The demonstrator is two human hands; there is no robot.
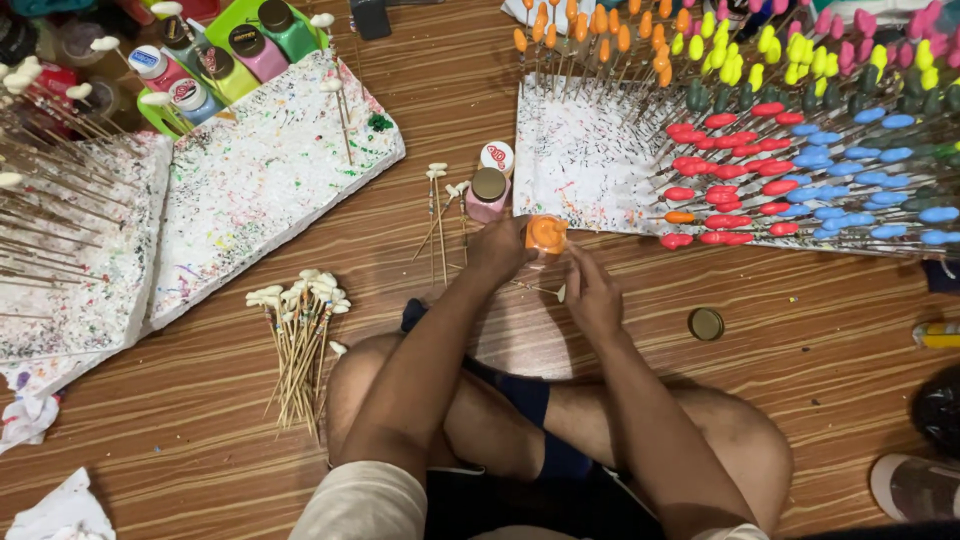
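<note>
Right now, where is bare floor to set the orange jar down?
Bare floor lies right of the right hand, around the loose lid, and between the stick bundle and pink jar. The foam boards are crowded.

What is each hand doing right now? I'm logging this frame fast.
Left hand: closed on the orange paint jar.
Right hand: closed on a thin stick.

The scene is lit evenly and rather warmly from above. Only soft shadows are cast on the wooden floor (800,400) beside the legs. No strong glare is seen. The corners are slightly stretched and softened; the centre is rendered sharp.
</note>
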